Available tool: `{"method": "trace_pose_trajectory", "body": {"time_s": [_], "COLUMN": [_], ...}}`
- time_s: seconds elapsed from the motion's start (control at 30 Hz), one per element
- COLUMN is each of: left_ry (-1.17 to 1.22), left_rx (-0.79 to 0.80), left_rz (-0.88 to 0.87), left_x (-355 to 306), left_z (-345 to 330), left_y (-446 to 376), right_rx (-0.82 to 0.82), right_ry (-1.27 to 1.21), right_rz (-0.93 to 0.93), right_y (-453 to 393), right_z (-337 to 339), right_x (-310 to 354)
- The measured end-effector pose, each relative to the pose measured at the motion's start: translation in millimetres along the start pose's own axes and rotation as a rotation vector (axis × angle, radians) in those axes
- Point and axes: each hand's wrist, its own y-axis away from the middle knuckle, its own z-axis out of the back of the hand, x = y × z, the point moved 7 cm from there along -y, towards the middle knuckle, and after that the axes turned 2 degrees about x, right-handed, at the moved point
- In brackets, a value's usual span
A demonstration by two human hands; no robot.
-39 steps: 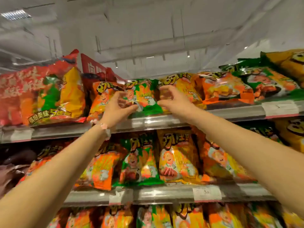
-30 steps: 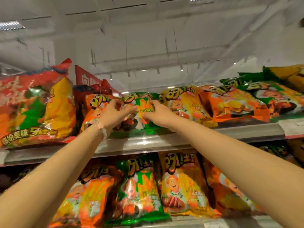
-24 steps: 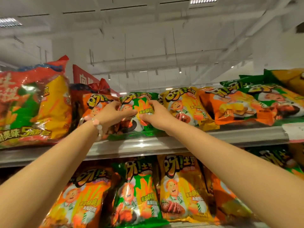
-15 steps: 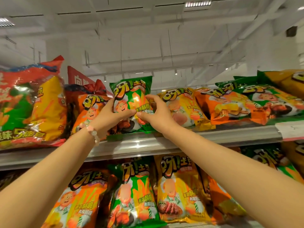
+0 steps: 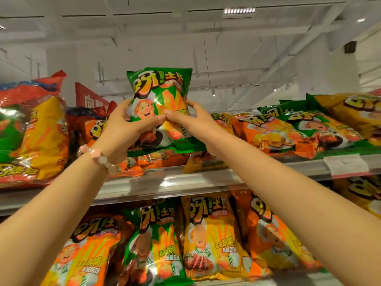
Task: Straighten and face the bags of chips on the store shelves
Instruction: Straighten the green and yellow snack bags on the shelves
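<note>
A green chip bag [image 5: 159,93] stands upright above the top shelf [image 5: 165,182], front facing me. My left hand [image 5: 125,131] grips its left side with the thumb across the front. My right hand [image 5: 189,122] grips its right side, thumb on the front and fingers round the edge. Both thumbs nearly meet at the bag's middle. Under the raised bag lie orange bags [image 5: 160,157] flat on the shelf. The bag's lower edge is partly hidden behind my hands.
On the top shelf a big red and yellow bag [image 5: 35,131] lies left, and orange [image 5: 266,135], green [image 5: 321,129] and yellow bags [image 5: 350,112] lean back on the right. The lower shelf holds upright orange, green [image 5: 158,244] and yellow bags [image 5: 208,240]. A price tag [image 5: 346,165] hangs at right.
Both hands took hold of the green bag lying on the top shelf and raised it from leaning back to upright, well above the other bags.
</note>
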Motion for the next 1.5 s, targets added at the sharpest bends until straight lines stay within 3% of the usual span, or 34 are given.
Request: {"method": "trace_pose_trajectory", "body": {"time_s": [0.13, 0.37, 0.67, 0.93, 1.17, 1.5], "left_ry": [0.038, -0.003, -0.366, -0.915, -0.83, -0.755], "left_rx": [0.033, 0.23, 0.383, 0.279, 0.174, -0.078], "left_rz": [0.009, -0.03, 0.004, -0.103, -0.064, -0.23], "left_x": [-16.9, -46.5, -26.5, 2.2, -0.1, -12.8], "left_z": [-30.5, -114.2, -222.7, -296.3, -305.0, -292.4], "left_y": [5.4, 3.5, 18.4, 4.6, 3.9, 21.2], "right_rx": [-0.018, -0.129, -0.364, -0.396, -0.342, -0.335], "right_ry": [0.035, 0.022, 0.0, 0.025, -0.012, -0.031], "right_rz": [-0.02, 0.015, 0.063, 0.086, 0.081, 0.061], "right_y": [10.1, 32.8, 62.4, 80.1, 88.7, 95.5], "right_z": [34.3, 123.2, 269.9, 330.1, 352.9, 366.3], "right_x": [7.4, 14.2, 19.3, 5.0, -8.6, -22.1]}}
